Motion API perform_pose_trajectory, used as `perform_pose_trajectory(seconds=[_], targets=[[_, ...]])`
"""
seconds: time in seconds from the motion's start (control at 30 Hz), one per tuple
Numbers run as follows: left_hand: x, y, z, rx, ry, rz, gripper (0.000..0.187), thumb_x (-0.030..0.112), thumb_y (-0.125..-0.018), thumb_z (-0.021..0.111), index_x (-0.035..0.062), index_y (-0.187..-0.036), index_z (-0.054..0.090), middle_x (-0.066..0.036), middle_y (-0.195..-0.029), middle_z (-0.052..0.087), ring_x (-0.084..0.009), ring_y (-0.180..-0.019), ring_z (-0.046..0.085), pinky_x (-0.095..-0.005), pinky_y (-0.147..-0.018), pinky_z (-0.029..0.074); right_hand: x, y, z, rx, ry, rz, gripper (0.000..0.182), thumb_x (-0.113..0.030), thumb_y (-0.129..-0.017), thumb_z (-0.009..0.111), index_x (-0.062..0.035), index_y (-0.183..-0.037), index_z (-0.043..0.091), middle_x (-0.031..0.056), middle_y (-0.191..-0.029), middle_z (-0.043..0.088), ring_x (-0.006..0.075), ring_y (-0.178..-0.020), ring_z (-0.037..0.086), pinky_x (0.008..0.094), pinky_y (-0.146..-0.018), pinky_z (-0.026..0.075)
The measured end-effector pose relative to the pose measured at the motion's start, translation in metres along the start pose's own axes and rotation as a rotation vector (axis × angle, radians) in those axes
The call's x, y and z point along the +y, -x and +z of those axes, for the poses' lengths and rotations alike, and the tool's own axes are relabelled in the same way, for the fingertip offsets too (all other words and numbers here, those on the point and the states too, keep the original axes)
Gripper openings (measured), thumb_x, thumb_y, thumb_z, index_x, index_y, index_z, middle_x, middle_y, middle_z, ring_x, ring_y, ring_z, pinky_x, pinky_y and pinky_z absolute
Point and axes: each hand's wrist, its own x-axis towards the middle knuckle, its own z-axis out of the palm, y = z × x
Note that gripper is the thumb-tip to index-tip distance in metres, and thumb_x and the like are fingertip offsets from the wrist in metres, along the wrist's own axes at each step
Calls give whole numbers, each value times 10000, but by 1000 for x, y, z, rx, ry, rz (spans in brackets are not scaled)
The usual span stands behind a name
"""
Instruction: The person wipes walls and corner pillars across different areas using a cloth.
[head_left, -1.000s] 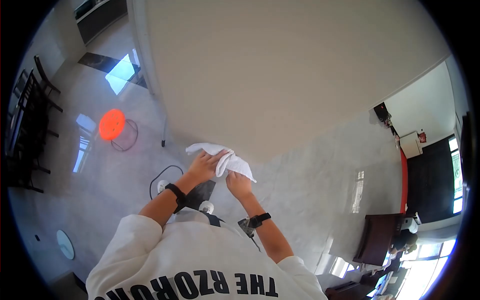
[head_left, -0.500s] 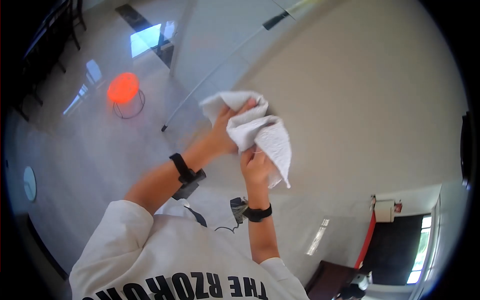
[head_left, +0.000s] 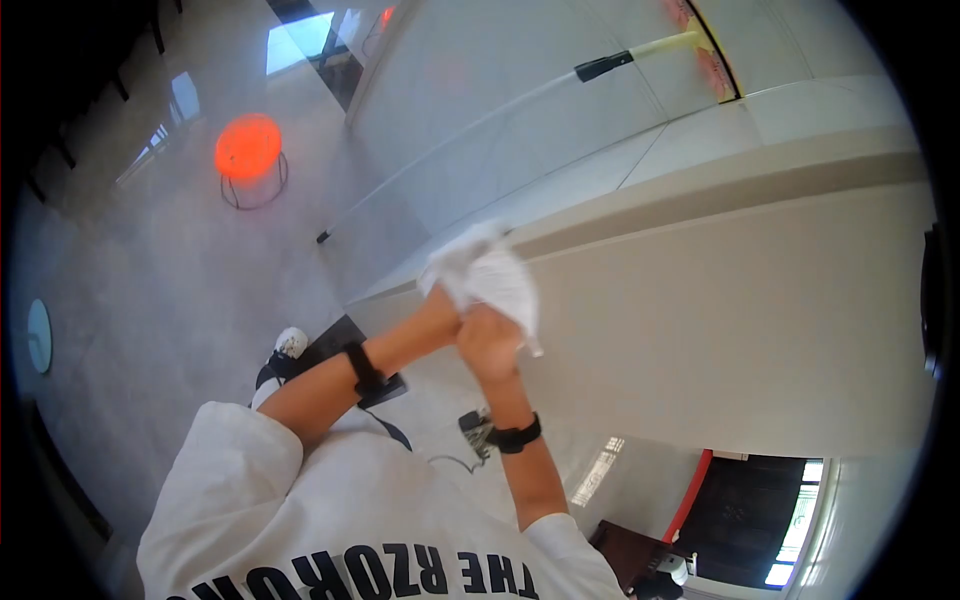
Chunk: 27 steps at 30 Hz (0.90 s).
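A white cloth (head_left: 497, 278), crumpled and smeared by motion, is bunched in both my hands in front of the pale wall. My left hand (head_left: 443, 312) reaches in from the left, its fingers mostly covered by the cloth. Close beside it, slightly nearer to me, my right hand (head_left: 489, 340) is closed on the cloth's lower part. A loose corner hangs down to the right of my right hand. Both wrists wear black straps with small devices.
An orange round stool (head_left: 249, 146) stands on the shiny floor to the left. A long pole (head_left: 470, 125) with a black grip runs up to a yellow-and-pink head. The pale wall (head_left: 700, 330) fills the right side. A dark table (head_left: 628, 552) is at the lower right.
Both hands and the cloth have moved slightly down and left, and the cloth is bunched smaller. My view has shifted, showing the wall's edge, the tiles beyond and a shoe.
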Motion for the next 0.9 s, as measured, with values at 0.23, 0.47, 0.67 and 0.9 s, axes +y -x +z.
perform_pose_trajectory(seconds=[0.23,0.47,0.67,0.9], targets=[[29,-43,6,30,508,-145,431,246,-792,607,16,-1148,528,-110,-1044,606,-182,-970,579,-325,-823,456,-15,-56,-29,34,203,43,84,-6,-740,483,3,-799,542,177,-732,571,347,-597,531,450,-565,440],[-80,25,-37,16,-68,-203,443,184,-854,537,-2,-1251,470,-110,-1245,521,-194,-1112,497,-310,-950,375,-24,37,115,-554,443,-276,398,-152,-766,577,8,-1129,542,177,-1094,573,321,-1047,534,374,-903,436],[-162,61,-42,0,-225,-368,441,174,-854,530,0,-1253,462,-110,-1254,513,-191,-1109,500,-305,-954,372,-13,4,142,-706,-12,174,386,-141,-751,593,12,-1099,525,149,-1001,570,325,-969,537,379,-852,441],[-85,16,-7,106,206,-453,438,162,-855,522,2,-1256,453,-110,-1265,504,-188,-1104,505,-300,-958,369,-13,-50,74,-427,63,309,261,-97,-795,540,34,-1021,554,180,-898,593,348,-810,568,426,-699,468]])
